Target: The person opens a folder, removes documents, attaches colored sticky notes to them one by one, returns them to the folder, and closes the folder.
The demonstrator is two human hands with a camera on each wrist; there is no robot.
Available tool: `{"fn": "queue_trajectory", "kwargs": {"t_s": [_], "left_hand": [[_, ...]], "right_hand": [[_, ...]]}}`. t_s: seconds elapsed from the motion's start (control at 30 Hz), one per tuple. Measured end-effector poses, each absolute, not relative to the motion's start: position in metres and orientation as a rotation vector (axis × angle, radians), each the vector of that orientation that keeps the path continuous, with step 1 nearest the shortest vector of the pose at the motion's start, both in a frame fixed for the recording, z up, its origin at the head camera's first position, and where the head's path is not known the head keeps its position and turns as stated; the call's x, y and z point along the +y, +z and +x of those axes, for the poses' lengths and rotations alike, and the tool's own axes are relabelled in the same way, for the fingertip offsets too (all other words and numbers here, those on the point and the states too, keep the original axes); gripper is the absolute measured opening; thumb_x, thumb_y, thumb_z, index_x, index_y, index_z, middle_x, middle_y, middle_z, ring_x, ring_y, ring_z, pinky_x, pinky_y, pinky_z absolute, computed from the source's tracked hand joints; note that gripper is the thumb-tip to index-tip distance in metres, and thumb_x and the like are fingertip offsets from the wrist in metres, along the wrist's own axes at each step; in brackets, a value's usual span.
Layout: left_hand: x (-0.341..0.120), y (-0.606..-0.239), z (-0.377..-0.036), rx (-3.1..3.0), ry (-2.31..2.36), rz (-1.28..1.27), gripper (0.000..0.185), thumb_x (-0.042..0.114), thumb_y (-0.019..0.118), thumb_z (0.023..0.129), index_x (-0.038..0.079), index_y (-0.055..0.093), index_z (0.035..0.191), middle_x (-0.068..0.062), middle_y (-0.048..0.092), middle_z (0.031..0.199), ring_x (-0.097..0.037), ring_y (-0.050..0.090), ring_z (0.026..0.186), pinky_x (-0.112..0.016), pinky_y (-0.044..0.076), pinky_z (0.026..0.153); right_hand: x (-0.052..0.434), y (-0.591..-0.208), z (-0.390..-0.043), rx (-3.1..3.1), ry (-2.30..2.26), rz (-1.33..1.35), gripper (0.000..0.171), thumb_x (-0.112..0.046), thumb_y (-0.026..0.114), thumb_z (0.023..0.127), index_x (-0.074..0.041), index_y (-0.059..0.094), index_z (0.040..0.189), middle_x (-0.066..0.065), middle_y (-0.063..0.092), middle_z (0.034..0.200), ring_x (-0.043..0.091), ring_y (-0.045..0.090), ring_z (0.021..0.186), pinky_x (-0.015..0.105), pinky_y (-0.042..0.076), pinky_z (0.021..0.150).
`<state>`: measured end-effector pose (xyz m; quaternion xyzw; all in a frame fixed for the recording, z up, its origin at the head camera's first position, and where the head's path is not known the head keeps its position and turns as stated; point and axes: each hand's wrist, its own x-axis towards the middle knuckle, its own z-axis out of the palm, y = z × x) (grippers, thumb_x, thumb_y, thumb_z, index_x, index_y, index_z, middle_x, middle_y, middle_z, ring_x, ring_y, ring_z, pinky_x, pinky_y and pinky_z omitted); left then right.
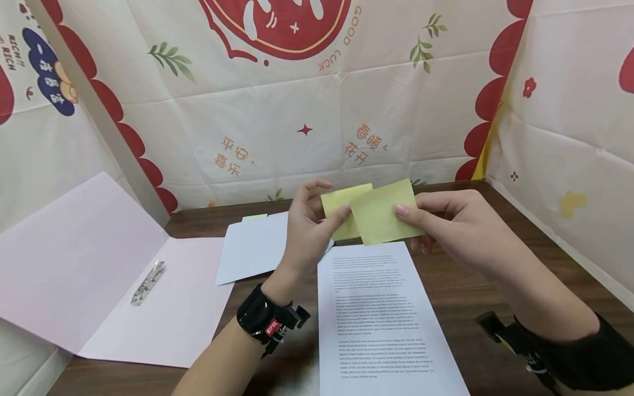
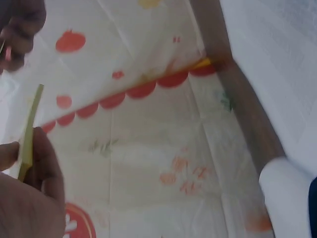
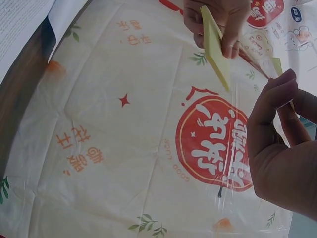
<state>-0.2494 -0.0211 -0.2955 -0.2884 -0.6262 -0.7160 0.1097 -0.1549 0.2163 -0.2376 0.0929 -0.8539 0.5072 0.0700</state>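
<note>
Above the table my left hand (image 1: 308, 231) pinches a pad of yellow sticky notes (image 1: 342, 198) between thumb and fingers. The pad's thickness shows edge-on in the left wrist view, as a yellow block (image 2: 28, 131). My right hand (image 1: 453, 220) pinches a single yellow sticky note (image 1: 381, 212) by its right edge. In the head view this note overlaps the front of the pad. The right wrist view shows the pad (image 3: 214, 49) and the right hand (image 3: 282, 124) apart, with the note thin and mostly edge-on. Below both hands lies a printed sheet (image 1: 371, 308).
An open pink folder (image 1: 193, 297) with a metal clip (image 1: 148, 283) lies at the left. Next to it are white papers (image 1: 252, 247) with a yellow-green tab (image 1: 255, 218) at the far edge. Printed cloth walls (image 1: 297, 110) close off the back and sides of the brown table (image 1: 448, 264).
</note>
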Motion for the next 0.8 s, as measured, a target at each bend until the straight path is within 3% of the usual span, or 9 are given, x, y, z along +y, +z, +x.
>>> {"fn": "queue_trajectory", "kwargs": {"t_s": [0.13,0.33,0.5,0.63,0.8], "left_hand": [[-0.044,-0.281,-0.280,-1.906,-2.169,-0.518,0.044,0.001,0.072,0.097,0.014,0.048,0.133,-0.024,0.072,0.113,-0.015,0.075,0.086,-0.032,0.065,0.074],[-0.130,-0.275,-0.365,-2.253,-1.978,-0.026,0.049,0.003,0.064,0.099,0.006,0.046,0.145,-0.009,0.053,0.126,-0.013,0.060,0.089,-0.021,0.057,0.072],[-0.205,-0.299,-0.411,-2.471,-1.790,0.163,0.077,0.000,0.062,0.093,0.006,0.026,0.161,-0.019,0.036,0.154,-0.020,0.052,0.109,-0.026,0.054,0.085],[-0.249,-0.323,-0.433,-2.646,-1.544,0.221,0.095,-0.001,0.068,0.094,0.008,0.011,0.169,-0.030,0.029,0.165,-0.037,0.047,0.131,-0.042,0.052,0.100],[-0.269,-0.346,-0.443,-2.677,-1.335,0.380,0.088,0.001,0.068,0.094,0.001,0.020,0.168,-0.036,0.032,0.163,-0.050,0.039,0.148,-0.056,0.048,0.115]], "right_hand": [[0.222,-0.238,-0.156,-2.559,1.530,0.228,0.035,-0.036,0.073,0.102,-0.007,0.077,0.121,-0.001,0.072,0.085,0.023,0.066,0.072,0.029,0.059,0.065],[0.225,-0.238,-0.158,-2.559,1.529,0.233,0.035,-0.036,0.074,0.102,-0.007,0.077,0.121,-0.001,0.072,0.088,0.024,0.067,0.070,0.029,0.060,0.066],[0.222,-0.240,-0.160,-2.569,1.552,0.268,0.033,-0.034,0.073,0.102,-0.005,0.078,0.117,0.001,0.071,0.087,0.024,0.066,0.070,0.030,0.060,0.066],[0.221,-0.241,-0.161,-2.571,1.571,0.302,0.029,-0.032,0.074,0.102,-0.005,0.078,0.114,0.004,0.071,0.087,0.025,0.065,0.071,0.030,0.059,0.066],[0.222,-0.241,-0.161,-2.574,1.573,0.316,0.027,-0.031,0.074,0.102,-0.007,0.079,0.113,0.007,0.069,0.087,0.025,0.063,0.071,0.030,0.058,0.066]]}}
